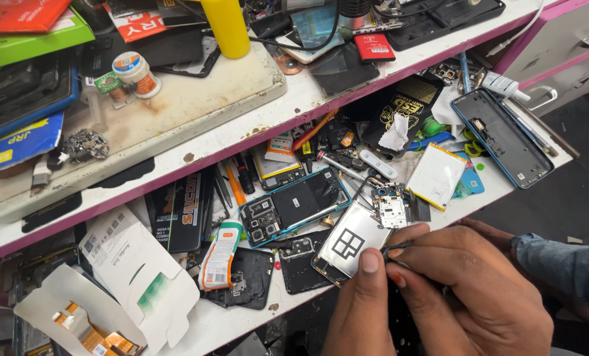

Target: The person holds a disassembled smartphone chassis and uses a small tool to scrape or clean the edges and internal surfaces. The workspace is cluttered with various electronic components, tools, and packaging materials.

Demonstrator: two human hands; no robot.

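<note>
Cluttered white shelf [479, 198] with a purple-edged bench [294, 105] above it, running from 8 to 2 o'clock. On the bench, a stained white mat [195, 92] with a yellow bottle [227, 26] at its 12 o'clock edge. At 2 o'clock on the shelf lies an empty blue phone frame [502, 137]; dead centre, an opened phone [294, 206] with its boards showing; at 8 o'clock, a torn white carton [136, 270]. Both hands sit at 5 o'clock — left hand [363, 310] gripping a phone body [347, 247] with a silver plate, thumb pressed on its lower edge. Right hand [472, 290] closed, fingertips pinching a thin dark tool [400, 246] that touches the plate's right edge. Just beyond at 1 o'clock — a small circuit board [392, 206], beside a white battery [437, 175].
</note>
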